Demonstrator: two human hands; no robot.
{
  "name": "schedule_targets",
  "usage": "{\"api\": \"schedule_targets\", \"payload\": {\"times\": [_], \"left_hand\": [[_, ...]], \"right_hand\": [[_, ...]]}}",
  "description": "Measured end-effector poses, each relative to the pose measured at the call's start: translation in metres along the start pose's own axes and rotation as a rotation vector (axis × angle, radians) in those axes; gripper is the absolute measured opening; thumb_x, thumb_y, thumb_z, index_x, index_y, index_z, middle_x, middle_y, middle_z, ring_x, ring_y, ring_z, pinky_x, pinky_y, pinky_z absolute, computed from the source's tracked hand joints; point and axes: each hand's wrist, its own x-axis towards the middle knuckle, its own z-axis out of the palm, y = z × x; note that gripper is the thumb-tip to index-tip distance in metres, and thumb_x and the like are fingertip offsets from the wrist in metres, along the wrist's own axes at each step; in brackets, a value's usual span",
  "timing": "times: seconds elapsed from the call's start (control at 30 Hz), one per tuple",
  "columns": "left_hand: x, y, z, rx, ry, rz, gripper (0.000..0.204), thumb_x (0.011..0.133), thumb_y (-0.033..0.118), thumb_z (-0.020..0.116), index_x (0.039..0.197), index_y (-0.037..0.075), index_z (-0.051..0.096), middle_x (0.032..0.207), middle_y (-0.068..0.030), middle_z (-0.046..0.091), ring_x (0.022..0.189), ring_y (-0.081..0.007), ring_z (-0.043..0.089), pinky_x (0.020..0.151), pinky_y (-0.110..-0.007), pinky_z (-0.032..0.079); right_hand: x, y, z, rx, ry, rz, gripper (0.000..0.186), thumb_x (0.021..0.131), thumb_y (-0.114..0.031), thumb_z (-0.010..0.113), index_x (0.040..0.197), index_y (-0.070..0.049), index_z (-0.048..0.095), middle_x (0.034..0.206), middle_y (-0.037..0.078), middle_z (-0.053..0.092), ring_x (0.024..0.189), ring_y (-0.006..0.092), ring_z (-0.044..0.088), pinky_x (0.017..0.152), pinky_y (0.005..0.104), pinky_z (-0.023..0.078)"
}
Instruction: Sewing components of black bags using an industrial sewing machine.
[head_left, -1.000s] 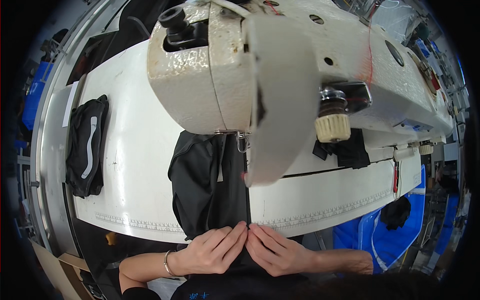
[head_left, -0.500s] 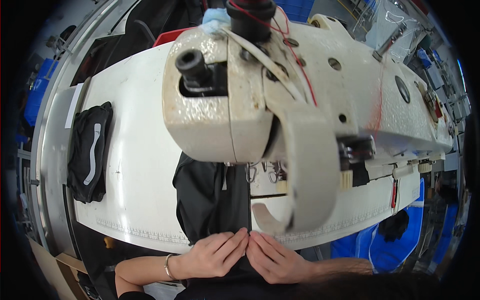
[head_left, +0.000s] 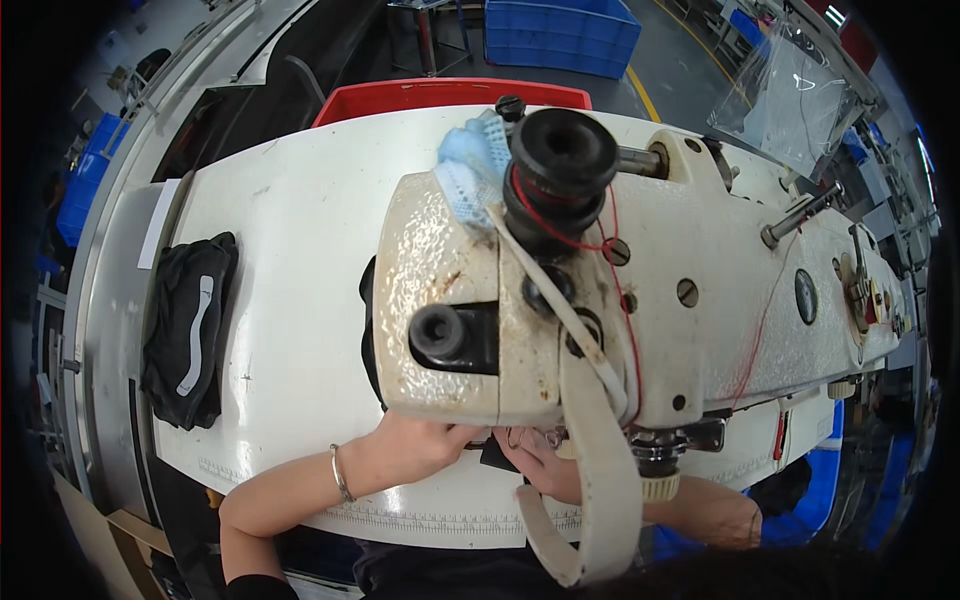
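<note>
A white sewing machine head (head_left: 440,260) covers the work spot, hiding most of the black fabric (head_left: 368,335) under it. The fabric shows as a strip left of the head and as a small dark corner between my hands. My left hand (head_left: 425,445), a bracelet on its wrist, is at the head's lower edge with fingers bent in toward the fabric; its fingertips are partly hidden. Close by on the right, my right hand (head_left: 545,468) has its fingers closed at the fabric's corner, partly behind the curved white lever (head_left: 600,480).
A folded black fabric piece (head_left: 190,340) with a pale strip lies on the white table (head_left: 290,300) at left. Red thread (head_left: 630,340) runs over the machine. A red tray (head_left: 450,92) and a blue crate (head_left: 565,35) stand beyond; a blue bin (head_left: 815,500) is at lower right.
Both hands have moved forward, from the table's front edge to beneath the machine head. The fabric has gone farther under the head. The view has shifted, showing the machine lower in the picture.
</note>
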Motion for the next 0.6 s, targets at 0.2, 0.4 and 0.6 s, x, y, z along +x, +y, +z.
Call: {"api": "schedule_targets", "payload": {"times": [0.2, 0.4, 0.6], "left_hand": [[-0.006, -0.016, 0.000, -0.347, 0.064, -0.348, 0.032, 0.069, 0.003, 0.066, 0.101, 0.005, 0.065, 0.102, -0.0145, 0.062, 0.095, -0.0322, 0.060, 0.082, -0.039, 0.050], [-0.010, -0.022, 0.007, -0.568, 0.122, -0.382, 0.033, 0.069, 0.003, 0.066, 0.101, 0.002, 0.064, 0.105, -0.0175, 0.060, 0.098, -0.0328, 0.059, 0.086, -0.041, 0.048], [-0.019, -0.019, 0.011, -0.302, 0.005, -0.206, 0.032, 0.071, 0.003, 0.066, 0.103, 0.001, 0.065, 0.109, -0.0187, 0.059, 0.099, -0.0336, 0.059, 0.085, -0.041, 0.048]], "right_hand": [[0.022, -0.001, -0.018, -0.716, 0.009, -0.590, 0.036, 0.073, -0.009, 0.064, 0.109, -0.004, 0.059, 0.113, 0.014, 0.058, 0.106, 0.0286, 0.056, 0.091, 0.0389, 0.044], [0.031, 0.010, -0.019, -1.244, 0.224, -1.003, 0.020, 0.065, -0.015, 0.059, 0.081, -0.003, 0.062, 0.088, 0.016, 0.059, 0.087, 0.0308, 0.055, 0.070, 0.0422, 0.046], [0.035, 0.025, -0.008, -1.217, 0.262, -1.026, 0.018, 0.063, -0.015, 0.057, 0.071, 0.000, 0.061, 0.088, 0.018, 0.059, 0.087, 0.0315, 0.054, 0.073, 0.0424, 0.046]]}}
